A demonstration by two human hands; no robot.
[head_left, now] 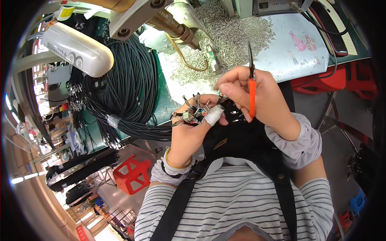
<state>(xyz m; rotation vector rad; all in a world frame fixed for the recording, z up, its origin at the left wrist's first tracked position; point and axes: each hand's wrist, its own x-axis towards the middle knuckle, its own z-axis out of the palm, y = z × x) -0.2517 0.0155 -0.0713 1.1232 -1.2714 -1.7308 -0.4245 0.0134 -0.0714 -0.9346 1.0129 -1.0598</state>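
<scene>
My left hand (189, 134), a white wrap on its thumb, is closed around a bunch of black cable ends (193, 112) with small metal connectors and colored wire tips. My right hand (259, 90) is closed on an orange-handled tool (252, 96) with a slim, dark pointed tip that stands up past the knuckles; its exact kind is unclear. The thumb and forefinger of that hand pinch close to one cable end beside the bunch. Whether they touch it is hard to see. Several more cable ends lie against the black apron (245, 140) below the right hand.
A large coil of black cables (132, 80) lies at the left on the green table. Many small metal pieces (237, 36) cover the work surface around a machine head (173, 30). A white cylinder (78, 50) is at upper left. Red stools (130, 174) stand below.
</scene>
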